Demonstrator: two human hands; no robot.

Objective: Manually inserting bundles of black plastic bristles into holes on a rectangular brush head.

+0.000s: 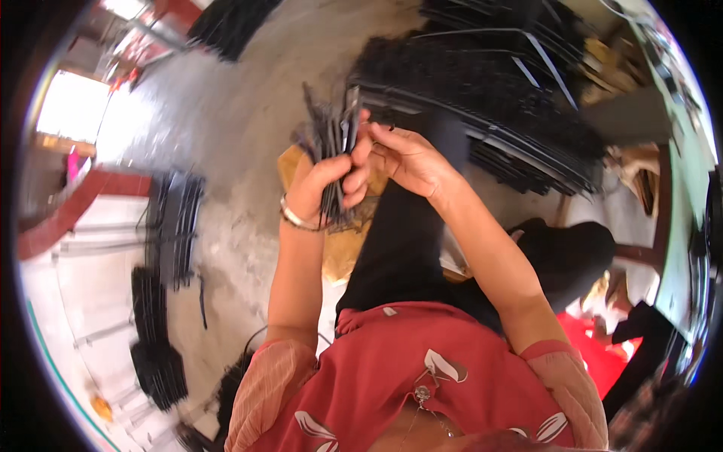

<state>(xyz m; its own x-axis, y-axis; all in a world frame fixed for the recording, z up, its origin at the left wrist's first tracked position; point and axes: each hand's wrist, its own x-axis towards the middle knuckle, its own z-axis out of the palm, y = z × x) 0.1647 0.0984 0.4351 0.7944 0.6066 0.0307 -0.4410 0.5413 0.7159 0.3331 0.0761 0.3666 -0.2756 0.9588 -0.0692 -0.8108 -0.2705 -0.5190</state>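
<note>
A concrete floor [233, 113] bears a large pile of black strips [459, 83] toward its far right edge, with a smaller black stack [175, 226] by its left edge. Above the floor's middle, a bundle of thin dark strips [324, 129] sits in a person's left hand [312, 184], fingers wrapped round it. The right hand [413, 162] curls beside it; whether it pinches a strip, one cannot tell.

Left of the hands [312, 187], floor [233, 124] leaves room to pass (black stacks [467, 83] block the front right)
</note>
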